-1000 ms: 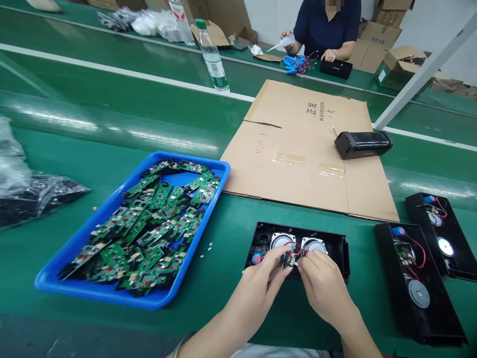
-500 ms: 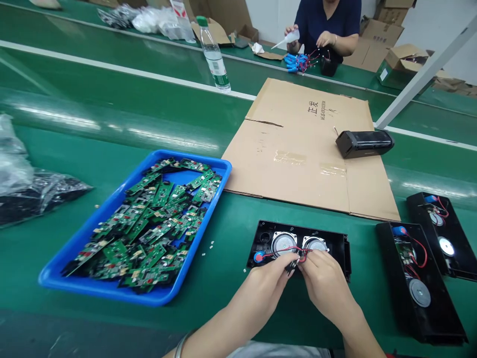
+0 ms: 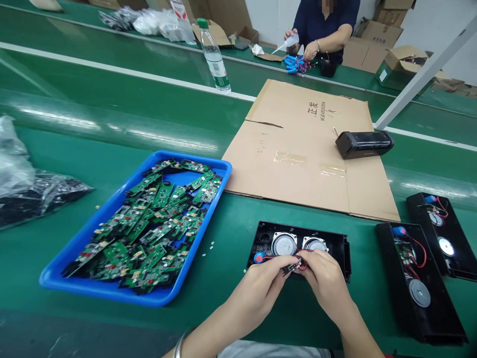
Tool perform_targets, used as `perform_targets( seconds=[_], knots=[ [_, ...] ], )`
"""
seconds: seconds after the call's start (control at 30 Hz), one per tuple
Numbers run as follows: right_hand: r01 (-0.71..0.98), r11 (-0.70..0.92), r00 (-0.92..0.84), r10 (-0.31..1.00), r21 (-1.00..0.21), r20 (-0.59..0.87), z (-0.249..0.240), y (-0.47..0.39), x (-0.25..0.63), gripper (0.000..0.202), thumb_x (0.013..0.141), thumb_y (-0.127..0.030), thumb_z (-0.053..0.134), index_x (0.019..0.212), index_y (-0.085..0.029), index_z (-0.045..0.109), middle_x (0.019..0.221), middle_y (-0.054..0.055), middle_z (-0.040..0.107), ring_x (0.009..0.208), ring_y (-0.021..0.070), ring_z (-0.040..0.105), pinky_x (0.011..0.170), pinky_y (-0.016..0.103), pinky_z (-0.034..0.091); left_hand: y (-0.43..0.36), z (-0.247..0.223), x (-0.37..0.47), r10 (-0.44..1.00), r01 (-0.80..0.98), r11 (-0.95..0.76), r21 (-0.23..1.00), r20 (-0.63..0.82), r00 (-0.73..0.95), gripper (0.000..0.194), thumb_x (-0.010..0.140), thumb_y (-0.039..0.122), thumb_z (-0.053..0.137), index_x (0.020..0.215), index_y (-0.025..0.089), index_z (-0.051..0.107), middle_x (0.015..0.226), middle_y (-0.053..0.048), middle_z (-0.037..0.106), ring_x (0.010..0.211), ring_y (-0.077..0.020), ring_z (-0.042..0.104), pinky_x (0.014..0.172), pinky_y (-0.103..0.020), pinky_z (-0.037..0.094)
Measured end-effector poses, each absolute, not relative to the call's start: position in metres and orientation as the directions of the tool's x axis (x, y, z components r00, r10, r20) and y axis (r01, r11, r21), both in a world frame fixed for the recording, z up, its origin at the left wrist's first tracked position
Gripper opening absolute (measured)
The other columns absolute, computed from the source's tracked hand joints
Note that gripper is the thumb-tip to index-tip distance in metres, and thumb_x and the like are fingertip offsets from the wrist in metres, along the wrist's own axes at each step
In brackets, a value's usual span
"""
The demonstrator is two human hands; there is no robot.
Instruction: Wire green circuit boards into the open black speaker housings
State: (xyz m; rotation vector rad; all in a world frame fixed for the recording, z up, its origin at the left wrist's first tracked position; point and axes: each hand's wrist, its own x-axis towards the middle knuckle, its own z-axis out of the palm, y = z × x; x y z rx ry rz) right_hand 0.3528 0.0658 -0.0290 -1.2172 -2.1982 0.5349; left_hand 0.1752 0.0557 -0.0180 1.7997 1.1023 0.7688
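Note:
Just in front of me lies a black speaker housing (image 3: 341,248) with two round speakers (image 3: 284,244) and a blue cylindrical cell (image 3: 259,257) in it. Over its near edge, my left hand (image 3: 261,283) is closed on a small circuit board (image 3: 291,267), most of it covered by the fingers. My right hand (image 3: 323,273) meets it there, its thumb and fingers pinched on the red and black wires (image 3: 303,264). Whether a plug is between those fingertips is hidden.
A blue tray (image 3: 203,243) of green circuit boards stands left. Two more open housings (image 3: 421,278) lie right. Behind is flat cardboard (image 3: 298,144) bearing a closed black speaker (image 3: 365,144). A water bottle (image 3: 215,59) stands farther back; a co-worker (image 3: 324,30) sits opposite, holding a white squeeze bottle (image 3: 288,42).
My fingers have turned the circuit board slightly, so more of it shows, and the wires have shifted lower. Across the table, the co-worker's free hand has moved to the blue cells.

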Motion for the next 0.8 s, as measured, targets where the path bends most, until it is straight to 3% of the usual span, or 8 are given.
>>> perform_targets(
  seconds=[0.13, 0.23, 0.33, 0.43, 0.5, 0.6, 0.7, 0.8],
  knots=[
    [0.661, 0.511, -0.424, 0.859, -0.550, 0.288, -0.030, 0.064, 0.351, 0.029, 0.098, -0.030, 0.033, 0.094, -0.014, 0.057, 0.076, 0.006, 0.064, 0.066, 0.0163, 0.057, 0.057, 0.028, 0.046, 0.057, -0.019, 0.176, 0.907, 0.364, -0.245, 0.899, 0.079, 0.414, 0.025, 0.090, 0.015, 0.038, 0.110, 0.021, 0.052, 0.099, -0.003, 0.069, 0.087, -0.0154, 0.066, 0.076, -0.021, 0.050],
    [0.686, 0.494, -0.410, 0.869, -0.534, 0.277, -0.024, 0.062, 0.359, 0.033, 0.097, -0.040, 0.035, 0.110, -0.015, 0.054, 0.080, 0.005, 0.064, 0.066, 0.0159, 0.058, 0.059, 0.028, 0.048, 0.055, -0.017, 0.177, 0.926, 0.383, -0.222, 0.897, 0.070, 0.371, 0.026, 0.090, 0.015, 0.037, 0.112, 0.022, 0.049, 0.102, -0.002, 0.068, 0.089, -0.0147, 0.066, 0.074, -0.021, 0.050],
    [0.754, 0.391, -0.306, 0.920, -0.528, 0.244, -0.017, 0.061, 0.378, 0.036, 0.095, -0.043, 0.038, 0.118, -0.018, 0.049, 0.086, 0.004, 0.062, 0.058, 0.0128, 0.054, 0.056, 0.026, 0.048, 0.051, -0.014, 0.176, 0.951, 0.442, -0.205, 0.873, 0.070, 0.301, 0.026, 0.090, 0.016, 0.038, 0.113, 0.023, 0.047, 0.080, 0.002, 0.067, 0.067, -0.0124, 0.065, 0.062, -0.020, 0.050],
    [0.843, 0.320, -0.241, 0.943, -0.433, 0.228, -0.017, 0.062, 0.397, 0.034, 0.096, -0.043, 0.035, 0.112, -0.020, 0.054, 0.094, 0.006, 0.060, 0.067, 0.0144, 0.056, 0.060, 0.027, 0.048, 0.048, -0.013, 0.172, 0.964, 0.465, -0.189, 0.865, 0.072, 0.257, 0.023, 0.090, 0.020, 0.040, 0.111, 0.023, 0.048, 0.064, 0.006, 0.059, 0.049, -0.0095, 0.054, 0.048, -0.016, 0.045],
    [0.877, 0.331, -0.266, 0.938, -0.348, 0.223, -0.021, 0.064, 0.404, 0.035, 0.096, -0.041, 0.033, 0.106, -0.018, 0.058, 0.095, 0.006, 0.060, 0.078, 0.0174, 0.057, 0.064, 0.028, 0.048, 0.047, -0.013, 0.169, 0.968, 0.448, -0.160, 0.879, 0.052, 0.244, 0.022, 0.089, 0.022, 0.041, 0.110, 0.023, 0.048, 0.060, 0.007, 0.053, 0.047, -0.0087, 0.049, 0.046, -0.014, 0.044],
    [0.893, 0.370, -0.315, 0.920, -0.258, 0.232, -0.026, 0.068, 0.406, 0.032, 0.097, -0.031, 0.034, 0.091, -0.017, 0.062, 0.087, 0.005, 0.061, 0.075, 0.0179, 0.053, 0.062, 0.030, 0.045, 0.049, -0.010, 0.167, 0.972, 0.405, -0.087, 0.910, -0.011, 0.234, 0.020, 0.088, 0.025, 0.044, 0.107, 0.022, 0.050, 0.053, 0.010, 0.043, 0.044, -0.0083, 0.045, 0.047, -0.013, 0.046],
    [0.881, 0.420, -0.368, 0.898, -0.220, 0.241, -0.025, 0.070, 0.401, 0.030, 0.096, -0.022, 0.036, 0.079, -0.017, 0.060, 0.080, 0.005, 0.059, 0.069, 0.0172, 0.048, 0.059, 0.030, 0.041, 0.051, -0.006, 0.168, 0.974, 0.365, -0.023, 0.931, -0.062, 0.219, 0.019, 0.087, 0.027, 0.044, 0.104, 0.021, 0.051, 0.056, 0.008, 0.049, 0.047, -0.0082, 0.050, 0.047, -0.013, 0.045],
    [0.844, 0.443, -0.381, 0.892, -0.301, 0.246, -0.021, 0.070, 0.393, 0.024, 0.096, -0.019, 0.037, 0.081, -0.017, 0.056, 0.083, 0.006, 0.058, 0.073, 0.0177, 0.048, 0.064, 0.031, 0.042, 0.052, -0.002, 0.170, 0.971, 0.339, 0.034, 0.940, -0.111, 0.213, 0.019, 0.088, 0.027, 0.043, 0.104, 0.021, 0.050, 0.067, 0.003, 0.061, 0.057, -0.0100, 0.060, 0.043, -0.012, 0.042]
  ],
)
